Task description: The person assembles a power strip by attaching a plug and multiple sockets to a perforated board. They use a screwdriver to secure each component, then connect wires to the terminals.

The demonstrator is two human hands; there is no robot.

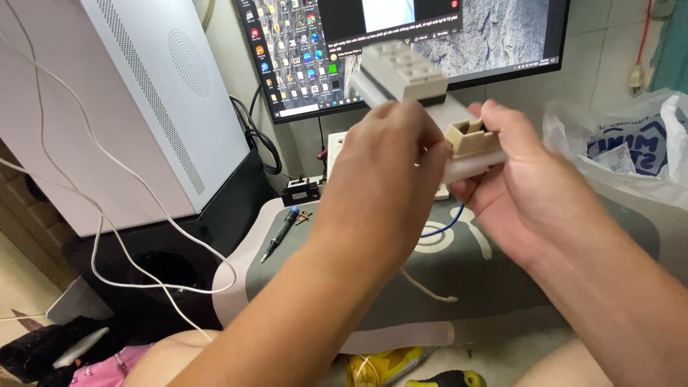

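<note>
Both hands are raised in front of the monitor, holding a white plastic power strip (405, 72) between them. My left hand (380, 186) covers the strip's middle from the front, fingers curled over it. My right hand (523, 186) grips the near end, where a beige socket block (473, 140) pokes out between thumb and fingers. A blue wire (444, 228) hangs below the hands. The strip's underside is hidden by my left hand.
A computer monitor (502, 36) stands behind. A white computer case (136, 100) sits at left with white cables (129, 244) trailing down. On the grey desk mat (444, 287) lie a dark screwdriver (279, 235) and small screws (304, 214). A plastic bag (631, 150) rests at right.
</note>
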